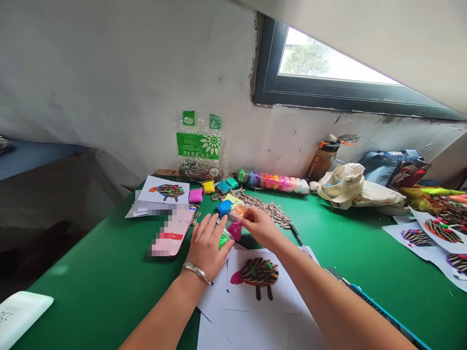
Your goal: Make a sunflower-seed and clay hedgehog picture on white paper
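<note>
My left hand [207, 247], with a silver bracelet at the wrist, rests on the green table [109, 282] with fingers curled over a green clay packet [223, 240]. Just to its right, my right hand [260, 224] pinches a small clear packet of orange clay [239, 212], with a pink clay packet [235, 230] right below it. In front of both hands lies a white sheet with a seed hedgehog picture [257, 273]. A blue clay packet [224, 207] sits just beyond my fingers.
A phone [171, 236] lies left of my hands. Sunflower seeds [266, 206], loose clay packets, a row of clay colours [273, 182] and a seed bag [199, 150] stand near the wall. A cloth bag [346, 187], a bottle [323, 160] and more hedgehog sheets [434, 233] fill the right.
</note>
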The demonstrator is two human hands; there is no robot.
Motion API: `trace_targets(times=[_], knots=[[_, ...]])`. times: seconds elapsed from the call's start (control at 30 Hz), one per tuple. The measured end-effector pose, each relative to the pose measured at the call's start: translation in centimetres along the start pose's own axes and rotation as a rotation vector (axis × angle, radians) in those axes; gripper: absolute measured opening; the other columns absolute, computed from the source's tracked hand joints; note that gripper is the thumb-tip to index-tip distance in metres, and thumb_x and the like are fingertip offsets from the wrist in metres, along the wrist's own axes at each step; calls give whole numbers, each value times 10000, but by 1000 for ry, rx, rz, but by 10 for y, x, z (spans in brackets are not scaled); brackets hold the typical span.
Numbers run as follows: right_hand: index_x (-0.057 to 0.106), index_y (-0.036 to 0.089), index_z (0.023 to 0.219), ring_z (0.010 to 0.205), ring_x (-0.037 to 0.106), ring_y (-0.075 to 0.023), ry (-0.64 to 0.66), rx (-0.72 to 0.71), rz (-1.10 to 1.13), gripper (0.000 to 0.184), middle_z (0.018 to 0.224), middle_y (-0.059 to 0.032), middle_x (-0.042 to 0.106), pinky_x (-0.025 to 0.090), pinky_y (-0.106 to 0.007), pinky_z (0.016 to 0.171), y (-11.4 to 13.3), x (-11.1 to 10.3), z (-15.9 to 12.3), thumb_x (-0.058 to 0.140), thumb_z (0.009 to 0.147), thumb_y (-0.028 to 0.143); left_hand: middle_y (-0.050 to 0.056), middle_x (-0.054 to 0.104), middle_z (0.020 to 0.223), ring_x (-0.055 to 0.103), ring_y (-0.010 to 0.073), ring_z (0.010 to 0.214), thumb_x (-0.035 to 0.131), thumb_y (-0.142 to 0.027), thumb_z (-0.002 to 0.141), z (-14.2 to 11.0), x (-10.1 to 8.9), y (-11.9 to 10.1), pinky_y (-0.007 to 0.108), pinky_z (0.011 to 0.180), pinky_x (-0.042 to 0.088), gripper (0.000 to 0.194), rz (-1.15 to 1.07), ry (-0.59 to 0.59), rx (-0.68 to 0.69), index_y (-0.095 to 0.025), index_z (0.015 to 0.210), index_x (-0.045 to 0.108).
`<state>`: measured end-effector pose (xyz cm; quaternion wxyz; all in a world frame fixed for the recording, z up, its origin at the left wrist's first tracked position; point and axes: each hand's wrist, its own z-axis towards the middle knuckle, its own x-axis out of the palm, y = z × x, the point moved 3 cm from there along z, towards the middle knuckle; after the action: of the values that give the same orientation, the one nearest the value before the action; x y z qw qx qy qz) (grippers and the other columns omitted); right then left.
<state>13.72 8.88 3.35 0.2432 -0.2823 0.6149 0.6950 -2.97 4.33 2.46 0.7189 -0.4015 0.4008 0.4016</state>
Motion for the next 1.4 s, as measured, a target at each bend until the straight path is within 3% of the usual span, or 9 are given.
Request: trace_targets(times=[0.1, 0.2, 0.37, 0.47, 0.57, 0.77, 0.97, 1.13, 1.4], knots=[[492, 194, 741, 630, 461, -110, -29, -20, 143, 122, 682, 33, 518, 356, -213, 562, -3, -23, -20, 489, 803, 298, 72, 512, 1338, 388, 242, 1290, 495, -379, 885, -1, -17, -10, 416, 1068, 338, 464, -249, -205, 46, -223, 1321, 470], [493, 188, 728, 610, 451, -103, 13, 2, 504, 139, 657, 40, 500, 359, -220, 559, -3, -33, -44, 569, 774, 295, 60, 541, 1310, 454, 244, 1240, 546, -421, 857, -4, -26, -19, 407, 1044, 374, 487, -444, -208, -4, -234, 1304, 489], [514, 184, 731, 621, 467, -103, 58, 64, 816, 195, 648, 40, 504, 369, -231, 586, 6, -29, -74, 646, 757, 325, 88, 669, 1075, 634, 242, 957, 648, -458, 756, -7, -22, -29, 362, 820, 526, 634, -931, 100, -220, -173, 1302, 497], [554, 198, 841, 663, 498, -113, 57, 69, 842, 205, 706, 33, 538, 388, -241, 622, 8, -26, -82, 669, 752, 343, 65, 693, 812, 646, 203, 713, 644, -447, 740, -8, -16, -36, 321, 663, 538, 504, -1092, 281, -324, -110, 1114, 631], [575, 219, 989, 711, 522, -125, 41, 113, 842, 279, 778, 17, 575, 405, -260, 679, 1, -29, -83, 651, 773, 377, 61, 688, 790, 629, 194, 695, 649, -429, 721, -7, -16, -40, 305, 659, 525, 414, -1081, 297, -337, -110, 984, 681], [628, 149, 754, 626, 455, -107, 170, 156, 859, 285, 660, 8, 535, 359, -245, 613, -9, -33, -80, 592, 812, 425, 52, 701, 785, 639, 202, 753, 634, -385, 733, -8, -17, -42, 272, 676, 517, 367, -957, 368, -276, -139, 999, 697], [622, 147, 737, 621, 460, -103, 217, 170, 815, 164, 652, 14, 540, 350, -229, 578, -8, -29, -84, 657, 750, 307, 39, 710, 771, 645, 192, 709, 597, -384, 765, -10, -13, -42, 255, 620, 519, 375, -810, 401, -250, -149, 1042, 689], [556, 152, 685, 556, 406, -83, 269, 169, 766, 216, 604, 36, 482, 313, -210, 499, -7, -21, -90, 676, 732, 325, 39, 719, 888, 654, 190, 764, 587, -379, 774, -9, -17, -45, 244, 651, 524, 355, -779, 383, -222, -174, 1042, 696], [500, 157, 691, 539, 390, -67, 363, 167, 956, 301, 584, 50, 453, 298, -190, 484, 0, -24, -92, 705, 734, 374, 44, 718, 891, 662, 207, 802, 593, -448, 782, -8, -18, -42, 280, 716, 538, 398, -801, 354, -181, -176, 1057, 688]])
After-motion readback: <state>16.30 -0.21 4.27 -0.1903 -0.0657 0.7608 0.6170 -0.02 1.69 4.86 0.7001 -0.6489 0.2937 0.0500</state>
